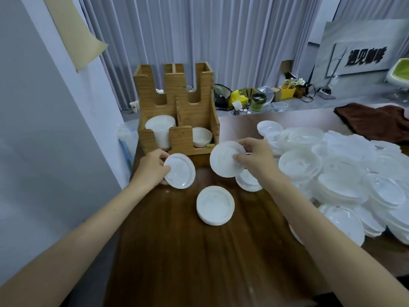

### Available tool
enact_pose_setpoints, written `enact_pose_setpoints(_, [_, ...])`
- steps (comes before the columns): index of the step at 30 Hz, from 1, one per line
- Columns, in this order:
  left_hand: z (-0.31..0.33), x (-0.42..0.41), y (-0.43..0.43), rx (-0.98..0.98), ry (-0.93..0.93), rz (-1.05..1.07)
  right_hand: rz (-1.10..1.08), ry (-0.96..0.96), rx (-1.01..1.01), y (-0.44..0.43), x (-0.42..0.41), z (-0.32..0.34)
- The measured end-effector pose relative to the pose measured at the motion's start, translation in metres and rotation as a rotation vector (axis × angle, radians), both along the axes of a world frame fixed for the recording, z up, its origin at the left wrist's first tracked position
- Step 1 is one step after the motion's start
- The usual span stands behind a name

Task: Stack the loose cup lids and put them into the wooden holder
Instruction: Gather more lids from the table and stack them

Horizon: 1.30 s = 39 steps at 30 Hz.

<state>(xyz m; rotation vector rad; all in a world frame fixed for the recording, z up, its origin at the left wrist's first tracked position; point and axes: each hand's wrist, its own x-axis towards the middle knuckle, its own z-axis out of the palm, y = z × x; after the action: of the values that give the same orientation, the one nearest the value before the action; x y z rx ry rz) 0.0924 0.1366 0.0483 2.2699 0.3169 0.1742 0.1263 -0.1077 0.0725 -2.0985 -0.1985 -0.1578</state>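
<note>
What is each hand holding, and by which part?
The left hand grips a white lid by its left rim; the right hand pinches another lid at its right edge.

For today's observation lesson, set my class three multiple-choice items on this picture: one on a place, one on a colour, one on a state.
1. Where on the table does the big pile of lids lie?
A) right side
B) left side
C) near edge, centre

2. What colour is the cloth at the far right corner?
A) green
B) brown
C) white

3. What is the right hand doing?
A) lying flat
B) pointing
C) holding a lid

Answers:
1 A, the pile spreads over the table's right side.
2 B, the cloth is dark brown.
3 C, its thumb and fingers pinch the lid's edge.
</note>
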Motion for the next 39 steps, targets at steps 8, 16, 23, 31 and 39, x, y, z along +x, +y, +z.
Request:
enact_pose_setpoints(8, [-0.033, -0.015, 0.014, 0.288, -0.045, 0.037, 0.032, 0.184, 0.200, 0.027, -0.034, -0.010])
enact_pose_setpoints(16, [0.012, -0.032, -0.045, 0.112, -0.373, -0.359, 0.031, 0.172, 0.195, 0.030, -0.055, -0.009])
enact_pose_setpoints(23, [0.011, -0.031, -0.048, 0.104, -0.312, -0.367, -0.037, 0.166, 0.239, 0.018, -0.060, -0.013])
enact_pose_setpoints(31, [-0.007, -0.030, -0.068, 0.137, -0.195, -0.399, -0.077, 0.264, 0.015, 0.001, -0.061, -0.041])
enact_pose_setpoints(39, [-0.013, -0.032, -0.082, 0.262, -0.217, -0.413, -0.029, 0.207, -0.046, -0.003, -0.066, -0.050])
